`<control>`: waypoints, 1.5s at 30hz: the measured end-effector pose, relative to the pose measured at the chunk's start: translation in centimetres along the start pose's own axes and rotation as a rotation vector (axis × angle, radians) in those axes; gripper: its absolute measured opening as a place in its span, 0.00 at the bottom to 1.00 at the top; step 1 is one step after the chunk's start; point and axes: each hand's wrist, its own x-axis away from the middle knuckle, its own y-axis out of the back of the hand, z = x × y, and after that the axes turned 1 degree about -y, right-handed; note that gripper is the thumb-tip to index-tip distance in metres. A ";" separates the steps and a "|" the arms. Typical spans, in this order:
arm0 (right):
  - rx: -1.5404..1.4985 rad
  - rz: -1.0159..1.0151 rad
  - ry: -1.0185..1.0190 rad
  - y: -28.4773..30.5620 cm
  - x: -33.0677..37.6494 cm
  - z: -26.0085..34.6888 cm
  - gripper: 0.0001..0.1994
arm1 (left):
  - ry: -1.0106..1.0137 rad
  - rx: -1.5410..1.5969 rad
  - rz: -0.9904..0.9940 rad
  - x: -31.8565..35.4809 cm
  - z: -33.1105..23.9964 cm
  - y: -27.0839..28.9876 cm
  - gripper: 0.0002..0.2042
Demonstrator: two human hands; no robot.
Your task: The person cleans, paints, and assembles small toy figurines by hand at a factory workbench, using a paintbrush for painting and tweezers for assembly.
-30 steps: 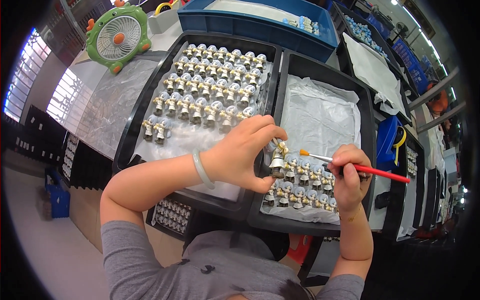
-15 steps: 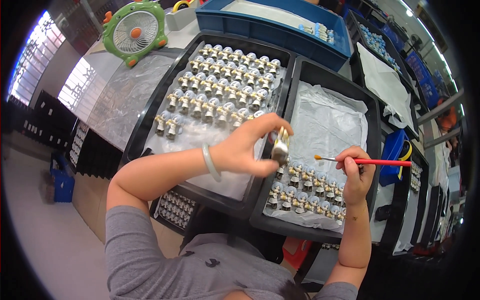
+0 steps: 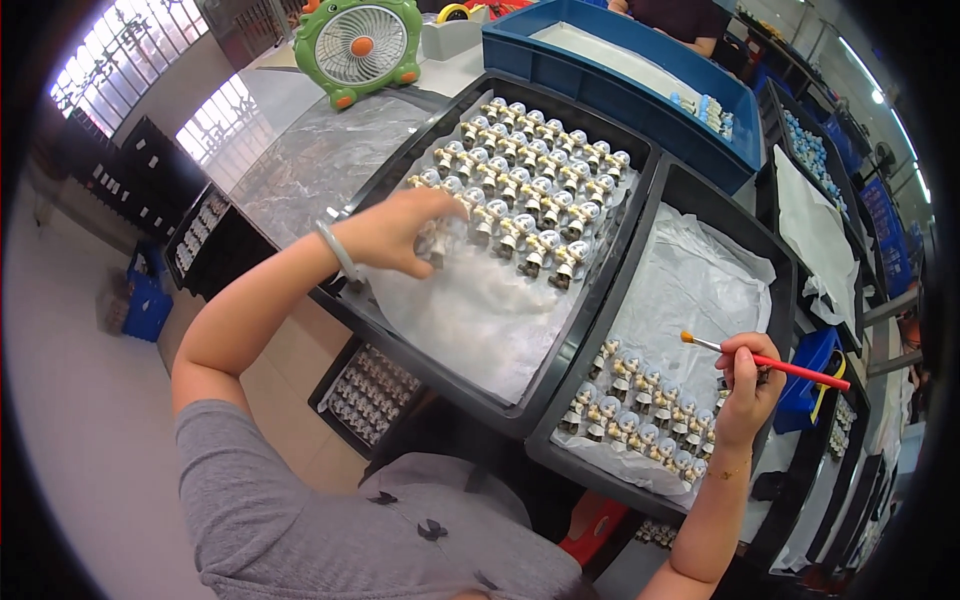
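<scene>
Figurine pinched in left hand over left tray | right hand gripping paintbrush

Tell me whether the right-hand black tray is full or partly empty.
Partly empty: the right tray holds figurines only near its front; bare white liner behind.

Setting: small-goods painting workshop, production line.
- Counter covered in clear plastic sheeting, carrying black trays lined with white paper.
- Trays filled with rows of identical small figurines; a second batch in the neighbouring tray.
- Red-handled paintbrush in use at the station.
- Blue plastic bins of further parts behind.
- More loaded trays stored under the counter.
- Green desk fan at the counter's far end.
- Barred windows at left.
</scene>
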 end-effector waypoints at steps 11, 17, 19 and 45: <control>-0.001 -0.070 0.052 0.7 -0.7 0.0 0.08 | 0.048 -0.532 0.026 0.9 0.2 -2.6 0.40; -0.258 -0.375 0.067 3.7 -2.6 -0.4 0.09 | -0.167 -0.249 -0.041 -3.5 -6.7 -0.9 0.34; -0.326 -0.529 0.091 5.5 -3.1 -0.4 0.09 | -0.370 -0.037 -0.045 -7.7 -11.0 -2.7 0.27; -0.260 -0.309 0.076 3.1 -1.5 0.4 0.08 | 0.145 1.539 0.275 -11.5 -14.2 -5.4 0.30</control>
